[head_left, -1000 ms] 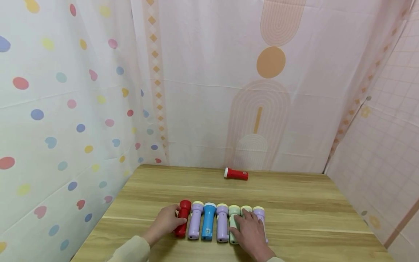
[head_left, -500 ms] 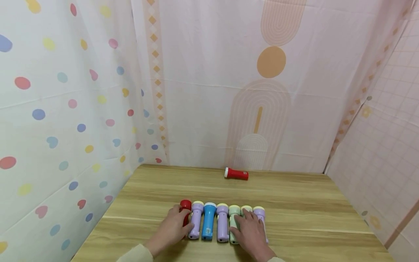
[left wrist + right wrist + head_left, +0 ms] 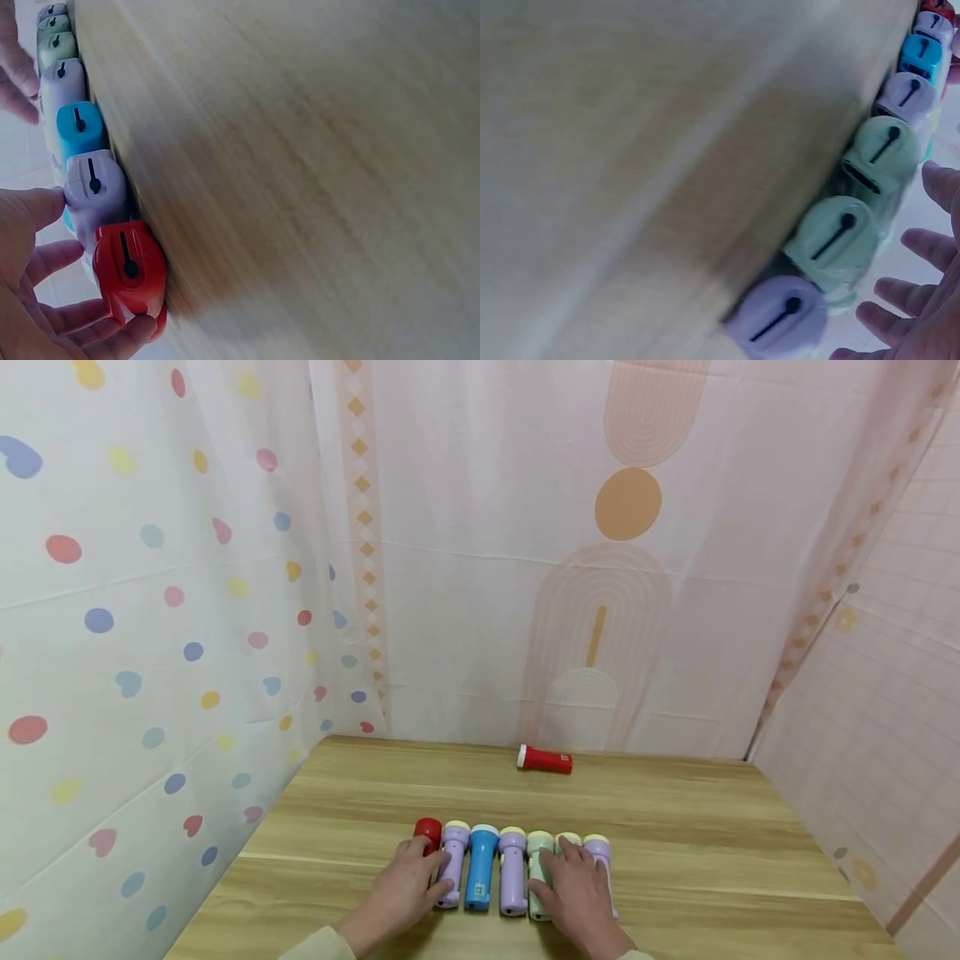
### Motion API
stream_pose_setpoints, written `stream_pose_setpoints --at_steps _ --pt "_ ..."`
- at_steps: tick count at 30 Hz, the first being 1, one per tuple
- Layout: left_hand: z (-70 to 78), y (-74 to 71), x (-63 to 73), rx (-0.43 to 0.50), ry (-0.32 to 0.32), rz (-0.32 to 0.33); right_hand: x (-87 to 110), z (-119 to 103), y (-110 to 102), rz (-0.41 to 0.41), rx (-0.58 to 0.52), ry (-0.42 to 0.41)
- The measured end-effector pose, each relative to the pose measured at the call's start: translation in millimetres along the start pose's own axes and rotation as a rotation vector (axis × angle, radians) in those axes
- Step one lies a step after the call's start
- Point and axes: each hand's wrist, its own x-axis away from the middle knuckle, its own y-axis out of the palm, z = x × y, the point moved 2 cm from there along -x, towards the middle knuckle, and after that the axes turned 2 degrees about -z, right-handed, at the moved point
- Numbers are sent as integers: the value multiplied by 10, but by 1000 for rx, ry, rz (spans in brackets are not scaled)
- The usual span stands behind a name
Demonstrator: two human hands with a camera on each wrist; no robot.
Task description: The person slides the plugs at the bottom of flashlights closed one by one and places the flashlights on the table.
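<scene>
Several flashlights lie side by side in a row on the table. At the left end is a red flashlight (image 3: 428, 832), then a purple flashlight (image 3: 456, 838). My left hand (image 3: 399, 889) spans both: thumb and index finger pinch the purple one, while other fingers lie along the red one's outer side in the left wrist view. A blue flashlight (image 3: 482, 868) and another purple flashlight (image 3: 513, 872) follow. My right hand (image 3: 579, 893) lies spread over two green flashlights (image 3: 540, 843) and partly hides the last purple flashlight (image 3: 598, 848); its contact is hard to tell.
Another red flashlight (image 3: 547, 760) with a white head lies crosswise at the back edge of the wooden table (image 3: 675, 827). Patterned curtains (image 3: 465, 610) hang behind the table and on both sides.
My left hand has moved right from the leftmost red flashlight, so its thumb and index finger now sit at the neighbouring purple one. The right hand stays in place.
</scene>
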Motion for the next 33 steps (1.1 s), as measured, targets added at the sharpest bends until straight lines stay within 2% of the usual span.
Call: stream_pose_setpoints --at_steps 4,11,14,19,33 --pt "11 -1 -9 -14 -2 -4 -103 -15 -91 13 15 2" --pt "40 12 -1 -34 2 -20 -333 90 -275 30 -52 -9" --pt "26 20 2 -54 -9 -38 -439 141 -326 47 -32 -19" --pt "22 17 2 -53 -22 -54 -605 224 -408 29 -8 4" --pt "14 8 29 -45 -41 -63 -1036 464 -453 13 42 -18"
